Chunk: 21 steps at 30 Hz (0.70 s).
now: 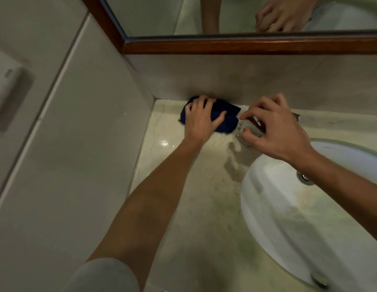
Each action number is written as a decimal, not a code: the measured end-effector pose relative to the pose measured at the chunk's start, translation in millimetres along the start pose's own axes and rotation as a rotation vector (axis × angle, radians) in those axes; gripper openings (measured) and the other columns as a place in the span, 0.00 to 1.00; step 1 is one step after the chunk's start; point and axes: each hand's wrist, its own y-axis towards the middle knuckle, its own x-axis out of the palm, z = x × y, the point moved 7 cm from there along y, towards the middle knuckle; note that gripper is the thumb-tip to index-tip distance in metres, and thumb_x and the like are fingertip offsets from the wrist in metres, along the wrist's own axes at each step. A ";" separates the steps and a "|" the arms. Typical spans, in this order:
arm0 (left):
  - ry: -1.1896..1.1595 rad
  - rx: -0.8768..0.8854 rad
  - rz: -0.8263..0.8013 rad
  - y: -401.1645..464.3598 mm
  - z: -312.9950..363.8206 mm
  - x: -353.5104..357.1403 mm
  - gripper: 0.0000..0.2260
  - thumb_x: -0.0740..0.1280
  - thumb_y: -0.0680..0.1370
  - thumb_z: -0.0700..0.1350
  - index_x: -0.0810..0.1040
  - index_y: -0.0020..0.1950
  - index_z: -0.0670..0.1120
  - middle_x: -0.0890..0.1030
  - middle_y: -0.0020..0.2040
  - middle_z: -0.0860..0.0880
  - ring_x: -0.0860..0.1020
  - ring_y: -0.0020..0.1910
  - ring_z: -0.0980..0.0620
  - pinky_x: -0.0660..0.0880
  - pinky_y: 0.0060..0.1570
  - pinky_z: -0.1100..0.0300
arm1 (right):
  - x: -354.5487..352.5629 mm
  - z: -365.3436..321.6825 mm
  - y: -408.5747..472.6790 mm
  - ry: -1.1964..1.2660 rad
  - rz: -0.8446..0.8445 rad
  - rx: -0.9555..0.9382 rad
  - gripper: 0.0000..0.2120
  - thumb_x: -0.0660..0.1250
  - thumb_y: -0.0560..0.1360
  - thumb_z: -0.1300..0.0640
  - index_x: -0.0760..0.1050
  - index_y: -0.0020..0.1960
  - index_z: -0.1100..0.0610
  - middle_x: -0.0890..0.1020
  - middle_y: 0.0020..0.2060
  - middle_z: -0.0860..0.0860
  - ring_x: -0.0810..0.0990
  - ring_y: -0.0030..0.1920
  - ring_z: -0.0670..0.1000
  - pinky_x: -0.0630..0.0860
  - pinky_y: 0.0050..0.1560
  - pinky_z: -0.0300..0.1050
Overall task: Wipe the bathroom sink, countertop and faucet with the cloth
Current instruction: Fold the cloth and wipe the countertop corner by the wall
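A dark blue cloth (225, 121) lies in the back left corner of the pale marble countertop (196, 186). My left hand (202, 116) presses down on it with spread fingers. Just to its right, my right hand (274, 127) curls its fingers round a shiny metal object (249, 128) standing on the counter behind the sink. What that object is I cannot tell. The white oval sink (288, 207) fills the lower right, its drain (305, 178) partly hidden by my right forearm. No faucet is clearly visible.
A wood-framed mirror (225, 44) hangs above the backsplash and reflects my hands. The tiled side wall (78, 123) closes the counter on the left. A white fixture (6, 89) is mounted on that wall at far left.
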 end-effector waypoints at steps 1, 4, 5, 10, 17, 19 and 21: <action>0.011 -0.021 0.006 0.8 -15.7 -3.8 0.21 0.66 0.78 0.61 0.81 0.62 0.48 0.80 0.61 0.45 0.77 0.62 0.43 0.66 0.64 0.47 | 0.8 0.2 0.5 0.001 -0.001 -0.001 0.22 0.62 0.72 0.43 0.83 0.59 0.54 0.78 0.53 0.47 0.67 0.59 0.52 0.69 0.50 0.45; 0.052 -0.113 0.005 3.8 -68.3 -16.6 0.23 0.63 0.79 0.62 0.80 0.63 0.47 0.79 0.62 0.43 0.76 0.62 0.41 0.66 0.66 0.45 | 2.8 0.6 1.1 -0.004 0.002 -0.004 0.22 0.63 0.72 0.43 0.83 0.58 0.54 0.78 0.52 0.47 0.67 0.59 0.53 0.70 0.50 0.46; 0.063 -0.134 -0.003 5.8 -83.8 -21.6 0.23 0.63 0.79 0.62 0.80 0.63 0.47 0.79 0.61 0.43 0.76 0.62 0.41 0.67 0.65 0.45 | 2.9 0.8 1.1 -0.005 0.005 -0.005 0.21 0.63 0.72 0.44 0.83 0.58 0.54 0.78 0.52 0.47 0.67 0.59 0.52 0.71 0.50 0.46; 0.144 -0.101 -0.112 20.9 -114.6 -40.0 0.24 0.63 0.77 0.64 0.78 0.62 0.48 0.77 0.60 0.44 0.76 0.59 0.41 0.68 0.58 0.47 | 0.6 -0.1 0.5 0.011 0.022 -0.004 0.20 0.63 0.72 0.46 0.83 0.57 0.54 0.78 0.52 0.46 0.66 0.57 0.51 0.72 0.50 0.46; 0.179 -0.045 -0.215 -22.7 -118.4 -54.8 0.20 0.63 0.76 0.64 0.74 0.57 0.50 0.76 0.57 0.48 0.74 0.56 0.44 0.66 0.54 0.47 | -3.2 -1.2 2.3 -0.003 0.006 -0.002 0.17 0.67 0.75 0.48 0.82 0.60 0.54 0.78 0.55 0.48 0.68 0.62 0.53 0.70 0.51 0.47; 0.194 -0.077 -0.211 -50.0 -117.5 -62.4 0.20 0.62 0.76 0.64 0.74 0.58 0.50 0.76 0.57 0.49 0.74 0.55 0.45 0.66 0.54 0.47 | -3.4 -2.1 2.9 0.002 -0.001 -0.008 0.21 0.64 0.74 0.46 0.82 0.61 0.54 0.78 0.54 0.48 0.68 0.62 0.54 0.70 0.50 0.47; 0.219 -0.127 -0.205 -79.6 -115.7 -71.1 0.21 0.60 0.77 0.64 0.75 0.59 0.49 0.77 0.57 0.48 0.73 0.55 0.45 0.65 0.54 0.48 | -3.8 -2.1 3.4 0.019 -0.009 -0.009 0.24 0.62 0.72 0.44 0.82 0.61 0.54 0.76 0.52 0.47 0.68 0.61 0.55 0.69 0.49 0.47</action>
